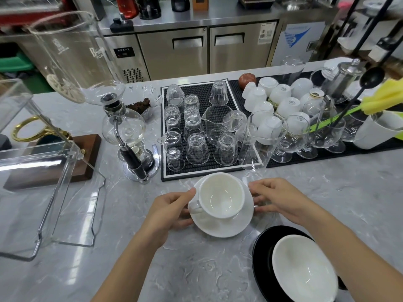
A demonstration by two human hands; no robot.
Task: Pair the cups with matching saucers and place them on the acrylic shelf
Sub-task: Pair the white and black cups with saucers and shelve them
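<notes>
A white cup [220, 196] stands upright on a white saucer [226, 226] in the middle of the marble counter, its handle pointing left. My left hand [170, 209] grips the saucer's left edge, thumb up by the cup's rim. My right hand [275, 198] holds the saucer's right edge with curled fingers. At the lower right a second cup, white inside, [304, 268] sits on a black saucer [263, 256]. The clear acrylic shelf [65, 192] stands at the left of the counter.
A black mat [209, 170] with several upturned glasses lies just behind the cup. A syphon coffee maker [133, 138] stands to its left. Upturned white cups [281, 94] and stemmed glasses [290, 140] fill the mat at the right. A wooden block [85, 158] sits behind the shelf.
</notes>
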